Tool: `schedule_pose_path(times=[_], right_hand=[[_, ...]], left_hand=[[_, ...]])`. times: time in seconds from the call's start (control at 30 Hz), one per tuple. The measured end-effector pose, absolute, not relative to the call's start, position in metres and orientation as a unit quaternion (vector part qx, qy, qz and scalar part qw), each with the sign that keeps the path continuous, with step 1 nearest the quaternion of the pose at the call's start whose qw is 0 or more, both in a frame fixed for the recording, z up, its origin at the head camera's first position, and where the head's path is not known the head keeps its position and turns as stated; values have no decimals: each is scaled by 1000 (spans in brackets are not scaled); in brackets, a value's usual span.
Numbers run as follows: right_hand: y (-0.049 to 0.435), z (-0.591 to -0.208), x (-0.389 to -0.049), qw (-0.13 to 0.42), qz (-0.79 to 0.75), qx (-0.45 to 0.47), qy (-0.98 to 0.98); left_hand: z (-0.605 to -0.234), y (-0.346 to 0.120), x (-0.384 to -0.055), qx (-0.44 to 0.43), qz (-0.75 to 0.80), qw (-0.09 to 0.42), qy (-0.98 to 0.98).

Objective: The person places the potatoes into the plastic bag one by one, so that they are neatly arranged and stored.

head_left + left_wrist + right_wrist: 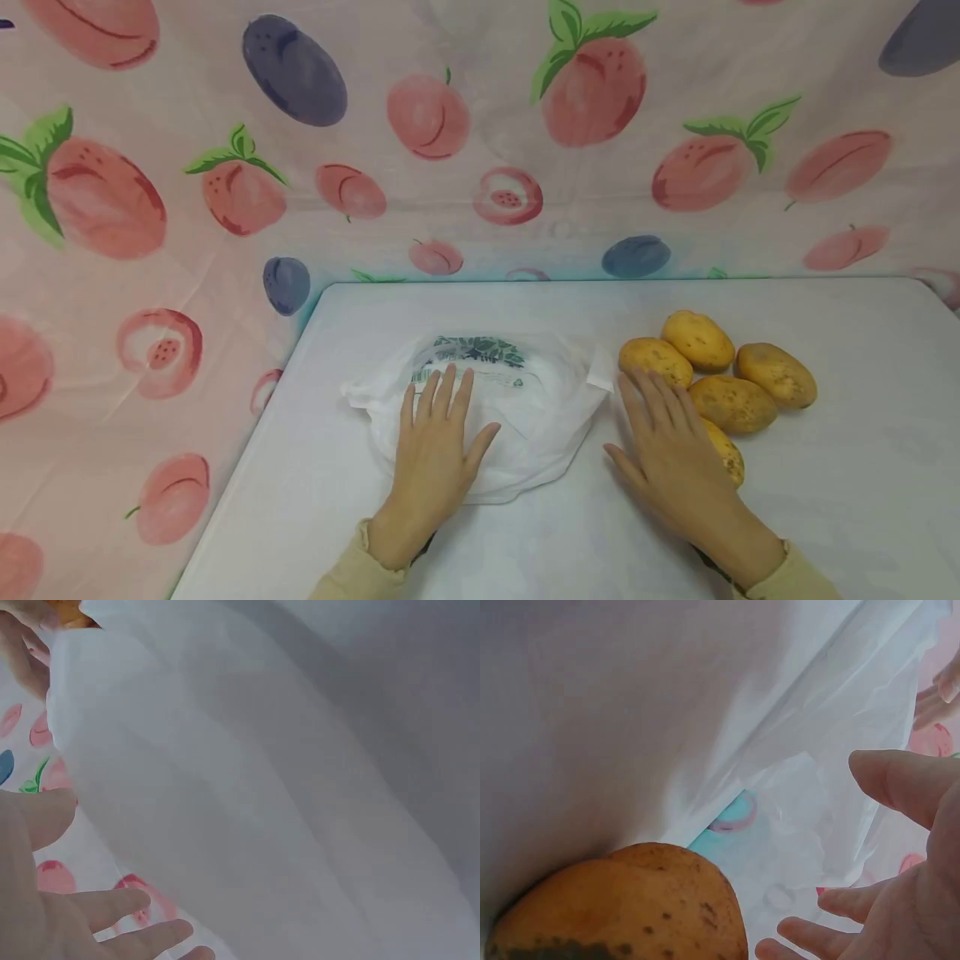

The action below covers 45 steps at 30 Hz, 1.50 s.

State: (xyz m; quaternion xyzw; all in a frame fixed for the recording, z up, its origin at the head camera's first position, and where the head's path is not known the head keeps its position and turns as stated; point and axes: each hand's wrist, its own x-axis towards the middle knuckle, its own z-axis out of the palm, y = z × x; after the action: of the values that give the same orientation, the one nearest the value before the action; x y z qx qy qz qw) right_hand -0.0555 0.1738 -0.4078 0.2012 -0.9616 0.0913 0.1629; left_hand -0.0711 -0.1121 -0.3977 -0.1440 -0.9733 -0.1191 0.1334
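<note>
A white plastic bag (pixel 525 442) with green print lies flattened on the table, and my left hand (pixel 435 458) is over its left part with fingers straight and thumb spread. Several yellow potatoes (pixel 733 405) are grouped to the right of the bag. My right hand (pixel 675 467), fingers straight, is beside them and overlaps the nearest ones in the head view. The right wrist view has a brown-spotted potato (pixel 630 907) close by, below the open palm. In the left wrist view the bag (pixel 187 765) fills most of the picture beside the spread fingers. Neither hand holds anything.
The white table (pixel 862 483) ends at a back edge against a hanging cloth (pixel 510 108) printed with peaches and plums. The same cloth runs down along the table's left side. A bag handle (pixel 600 371) reaches toward the potatoes.
</note>
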Motion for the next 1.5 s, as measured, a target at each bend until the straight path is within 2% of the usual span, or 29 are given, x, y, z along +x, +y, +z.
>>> schedule_pose_path(times=[0.13, 0.33, 0.6, 0.8, 1.5], right_hand=[[176, -407, -55, 153, 97, 194, -964], [180, -405, -55, 136, 96, 181, -969], [187, -405, -54, 164, 85, 185, -965], [190, -404, -53, 160, 88, 183, -966], [202, -412, -50, 143, 84, 191, -968]], left_hand=[[-396, -117, -75, -136, -125, 135, -974], [-394, -125, -81, -132, -145, 163, -967], [-391, -139, -90, -124, -153, 179, -964], [-391, -151, -96, -124, -152, 191, -962], [-390, -181, -111, -102, -168, 173, -965]])
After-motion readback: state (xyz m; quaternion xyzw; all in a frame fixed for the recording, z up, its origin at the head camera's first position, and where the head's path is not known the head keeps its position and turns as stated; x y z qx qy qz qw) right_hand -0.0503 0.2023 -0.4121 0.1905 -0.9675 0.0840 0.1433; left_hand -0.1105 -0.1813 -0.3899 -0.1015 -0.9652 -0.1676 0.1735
